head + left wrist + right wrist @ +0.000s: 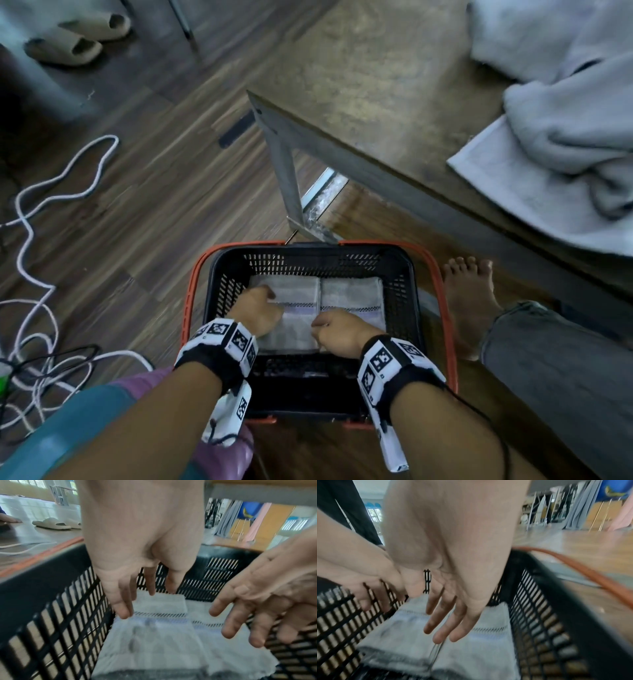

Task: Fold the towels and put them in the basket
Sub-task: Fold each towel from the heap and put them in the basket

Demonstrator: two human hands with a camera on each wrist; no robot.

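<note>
A black slatted basket (400,274) with orange handles (442,284) stands on the floor below me. Two folded grey towels lie side by side on its bottom: the left towel (294,294) and the right towel (352,291). Both hands reach inside. My left hand (257,311) hovers over the left towel (154,635) with loose fingers (122,609) pointing down and holding nothing. My right hand (339,330) hangs over the seam between the towels, its fingers (440,631) relaxed just above the right towel (479,653). Nothing is pinched.
A low wooden table (394,102) stands behind the basket, with unfolded pale towels (561,123) heaped at its right end. White cables (41,246) trail on the floor at left. Slippers (78,37) lie far left. A bare foot (469,294) rests right of the basket.
</note>
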